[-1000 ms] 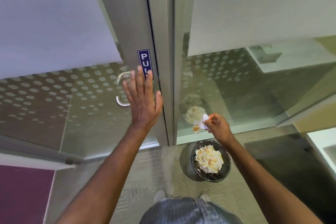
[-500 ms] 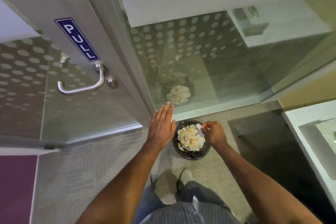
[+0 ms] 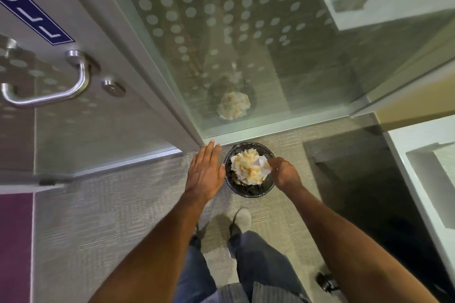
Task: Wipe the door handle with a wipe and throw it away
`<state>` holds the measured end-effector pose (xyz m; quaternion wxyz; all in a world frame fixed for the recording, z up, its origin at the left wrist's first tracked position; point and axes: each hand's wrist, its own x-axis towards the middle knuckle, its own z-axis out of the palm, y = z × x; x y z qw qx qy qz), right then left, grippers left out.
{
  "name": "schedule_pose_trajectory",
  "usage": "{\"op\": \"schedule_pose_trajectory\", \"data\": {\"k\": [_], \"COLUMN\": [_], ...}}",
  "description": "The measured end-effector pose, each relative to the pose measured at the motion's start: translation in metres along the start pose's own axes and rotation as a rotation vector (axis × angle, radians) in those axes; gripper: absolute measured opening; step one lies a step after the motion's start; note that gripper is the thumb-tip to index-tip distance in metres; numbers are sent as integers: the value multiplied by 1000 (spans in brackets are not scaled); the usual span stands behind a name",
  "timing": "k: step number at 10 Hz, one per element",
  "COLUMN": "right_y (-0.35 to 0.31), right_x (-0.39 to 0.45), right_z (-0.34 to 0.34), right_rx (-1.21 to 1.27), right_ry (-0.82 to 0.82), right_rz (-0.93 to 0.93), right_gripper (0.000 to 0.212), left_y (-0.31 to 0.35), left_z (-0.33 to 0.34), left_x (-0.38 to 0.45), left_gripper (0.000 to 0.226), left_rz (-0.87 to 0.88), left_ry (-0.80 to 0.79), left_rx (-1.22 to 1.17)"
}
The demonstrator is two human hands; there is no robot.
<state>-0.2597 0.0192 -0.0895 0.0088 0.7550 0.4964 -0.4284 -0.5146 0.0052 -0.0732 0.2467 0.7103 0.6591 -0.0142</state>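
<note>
A black mesh wastebasket (image 3: 248, 192) stands on the carpet by the glass wall, heaped with crumpled wipes. My right hand (image 3: 284, 173) reaches over its right rim, fingers pinched on a white wipe (image 3: 263, 163) that lies on top of the heap. My left hand (image 3: 205, 172) hovers flat and open just left of the basket, holding nothing. The steel door handle (image 3: 49, 91) sits on the glass door at the upper left, under a blue PULL sign (image 3: 32, 19).
A dotted glass wall (image 3: 246, 32) rises behind the basket and mirrors it. A white counter (image 3: 423, 167) runs along the right edge with a dark gap beside it. My shoe (image 3: 242, 219) and legs stand just below the basket. A purple panel (image 3: 14, 241) is at the lower left.
My left hand left the door handle and came down beside the basket. My right hand lowered the wipe from above the basket onto the heap. The view tilted down.
</note>
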Motion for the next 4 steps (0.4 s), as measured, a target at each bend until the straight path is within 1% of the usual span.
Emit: {"op": "schedule_pose_trajectory", "data": {"k": [1,2,3,4], "right_y": [4,3,-9,-20], "right_x": [-5,-13,-24,-33], "right_z": [10,12,16,14], "right_rx": [-102,-110,-103,-124], "right_ry": [-22,-25,-29,-9], "right_rz": [-89,-76,-75,-101], "right_gripper": [42,35,27,28], "left_y": [-3,-5,-14,-23], "left_z": [0,-5,-18,-29], "left_x": [-4,-10,-19,-26], "left_gripper": [63,64,64,64], "left_rz": [-4,1,-32,-42], "left_ry": [-21,-14,16,54], "left_rx": [6,10,21,44]}}
